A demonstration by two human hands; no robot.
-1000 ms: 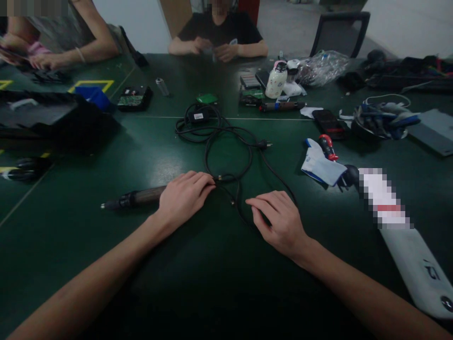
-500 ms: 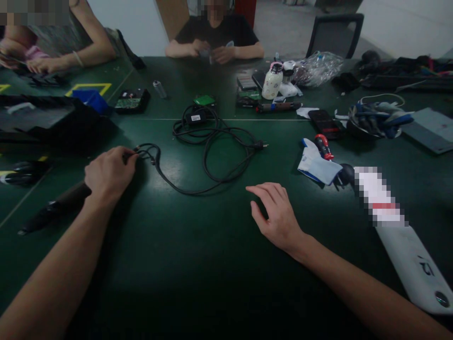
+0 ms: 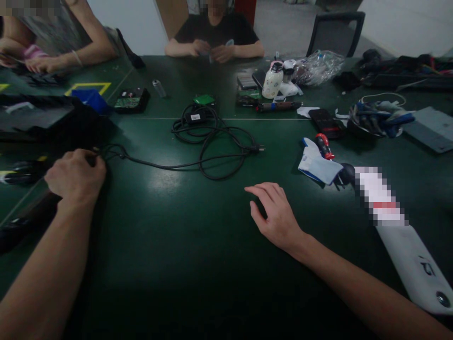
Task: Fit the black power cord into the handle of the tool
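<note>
Dark green surface (image 3: pixel 170 264) fills the foreground. The left grip (image 3: pixel 76 174) is closed around a dark cylindrical tool (image 3: pixel 38 210), long axis slanting near-left; the right grip (image 3: pixel 276 215), empty, fingers parted, lies well apart. Beyond, a black cable (image 3: pixel 159 167) loops towards an adapter (image 3: pixel 194 116).

The left hand (image 3: pixel 76 174) hides one end of the dark tool (image 3: pixel 35 212), whose other end the left edge crops. The adapter label (image 3: pixel 195 117) is too small to read.
</note>
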